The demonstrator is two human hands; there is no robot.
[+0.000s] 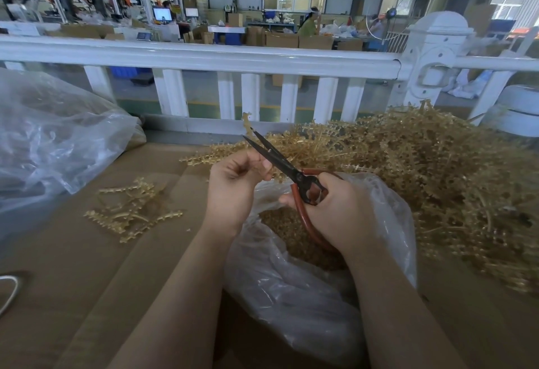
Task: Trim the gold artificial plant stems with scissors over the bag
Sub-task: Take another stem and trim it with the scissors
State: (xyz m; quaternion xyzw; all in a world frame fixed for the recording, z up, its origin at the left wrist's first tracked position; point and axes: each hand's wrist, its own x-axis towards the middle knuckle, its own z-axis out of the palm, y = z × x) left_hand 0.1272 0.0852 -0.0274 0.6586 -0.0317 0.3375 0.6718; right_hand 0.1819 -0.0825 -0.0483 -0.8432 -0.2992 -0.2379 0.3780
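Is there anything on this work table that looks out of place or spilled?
Nothing looks damaged. A small cluster of loose gold stems lies on the cardboard left of the open bag, apart from the big pile on the right. Whether they were sorted there or dropped cannot be told.

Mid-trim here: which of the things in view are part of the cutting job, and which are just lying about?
In the job:
- scissors, gripped by the right hand
- gold stem, pinched by the left hand
- open bag of trimmings beneath the hands
- big heap of gold stems on the right

Lying about:
- small pile of stems on the left
- crumpled plastic bag far left
- white railing
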